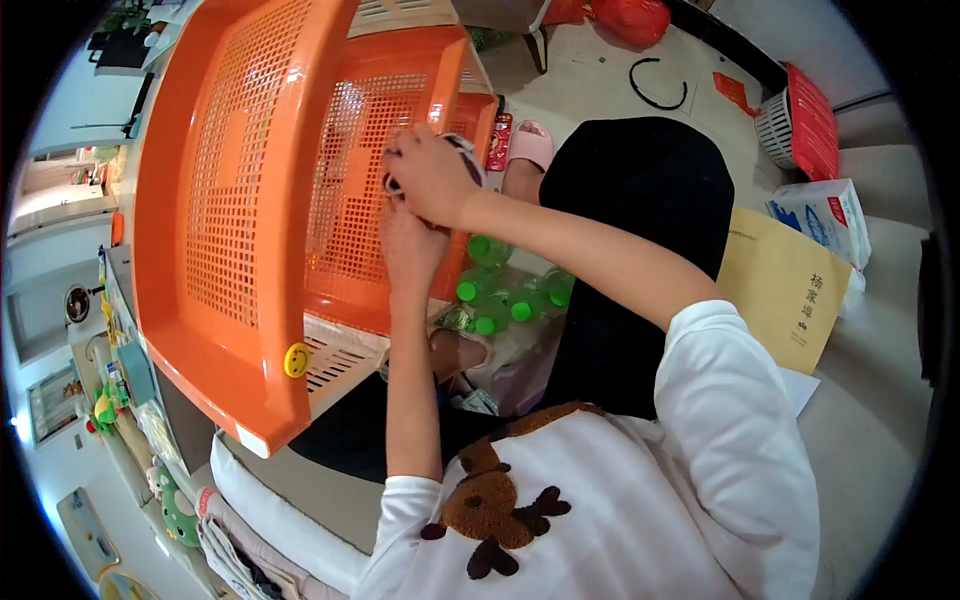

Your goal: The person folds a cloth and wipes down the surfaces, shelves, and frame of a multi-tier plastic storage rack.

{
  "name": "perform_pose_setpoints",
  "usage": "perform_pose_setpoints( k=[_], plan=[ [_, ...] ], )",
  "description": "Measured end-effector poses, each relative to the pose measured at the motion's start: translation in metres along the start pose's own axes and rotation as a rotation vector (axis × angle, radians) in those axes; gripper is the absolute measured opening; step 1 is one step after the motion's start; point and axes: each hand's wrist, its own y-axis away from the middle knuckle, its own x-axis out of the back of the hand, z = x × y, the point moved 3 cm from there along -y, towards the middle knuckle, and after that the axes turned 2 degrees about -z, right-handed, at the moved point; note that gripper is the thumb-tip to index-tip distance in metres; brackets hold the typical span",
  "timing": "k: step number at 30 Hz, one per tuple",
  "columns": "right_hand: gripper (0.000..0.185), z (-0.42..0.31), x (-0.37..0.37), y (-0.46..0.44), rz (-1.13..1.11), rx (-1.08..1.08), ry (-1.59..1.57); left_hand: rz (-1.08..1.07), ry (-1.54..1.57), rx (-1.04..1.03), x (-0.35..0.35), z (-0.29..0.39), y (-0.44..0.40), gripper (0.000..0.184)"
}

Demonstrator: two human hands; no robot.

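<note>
Both hands meet over the lower orange basket [340, 225] of a tiered plastic rack. My right hand [432, 178] is on top, its fingers curled round a small dark-and-white soft piece [464, 150] that looks like bunched cloth; its exact kind is unclear. My left hand [412, 245] is just below, closed against the same piece, its fingertips mostly hidden by the right hand. Nearer to the camera, the upper orange basket [225, 190] has a yellow smiley sticker [297, 360] by its front corner.
Several green-capped bottles [488, 285] stand on the floor beneath the hands. Pink slippers [532, 145] are on my feet. To the right lie a tan booklet [785, 290], a tissue pack [830, 215] and a white bin [775, 130]. A black headband [650, 97] lies on the floor.
</note>
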Motion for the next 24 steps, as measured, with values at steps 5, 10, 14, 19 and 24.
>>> perform_pose_setpoints(
  k=[5, 10, 14, 19, 24],
  plan=[
    [0.033, 0.023, 0.005, -0.022, 0.001, 0.009, -0.006, -0.019, 0.021, 0.344, -0.004, 0.000, -0.006, 0.048],
    [0.038, 0.100, 0.005, -0.067, 0.256, -0.023, 0.309, -0.055, 0.024, 0.438, 0.004, 0.008, -0.003, 0.044],
    [0.025, 0.110, 0.008, -0.062, 0.463, -0.093, 0.339, -0.029, 0.014, 0.406, 0.003, 0.006, -0.003, 0.043],
    [0.043, 0.091, 0.012, -0.043, 0.607, -0.264, 0.013, -0.060, 0.022, 0.441, 0.005, 0.009, -0.006, 0.043],
    [0.020, 0.079, 0.048, -0.073, 0.835, 0.056, 0.377, -0.077, 0.012, 0.471, 0.007, 0.011, -0.006, 0.043]
  ],
)
